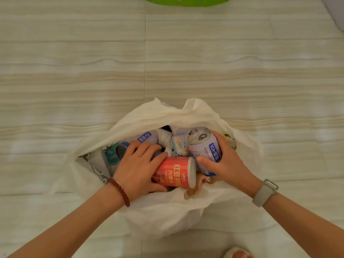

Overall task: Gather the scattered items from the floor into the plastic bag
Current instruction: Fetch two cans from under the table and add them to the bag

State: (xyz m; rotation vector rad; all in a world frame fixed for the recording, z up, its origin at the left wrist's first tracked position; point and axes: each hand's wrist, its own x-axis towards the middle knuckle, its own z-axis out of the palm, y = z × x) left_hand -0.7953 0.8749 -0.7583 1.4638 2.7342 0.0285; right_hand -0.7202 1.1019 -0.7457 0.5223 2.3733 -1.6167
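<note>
A white plastic bag (163, 116) lies open on the floor, holding several cans and packets. My left hand (137, 168) grips the near end of a red can (176, 172) lying on its side inside the bag. My right hand (227, 162) is wrapped round a pale purple can (206, 146) that stands tilted at the bag's right side. A second purple can (143, 138) and a small pastel packet (179, 144) lie behind my hands. Other items deeper in the bag are mostly hidden.
Pale wood-grain floor tiles (74, 71) spread all around the bag. A green object (186, 0) shows at the top edge. Part of a slipper (236, 254) is at the bottom edge, right of centre.
</note>
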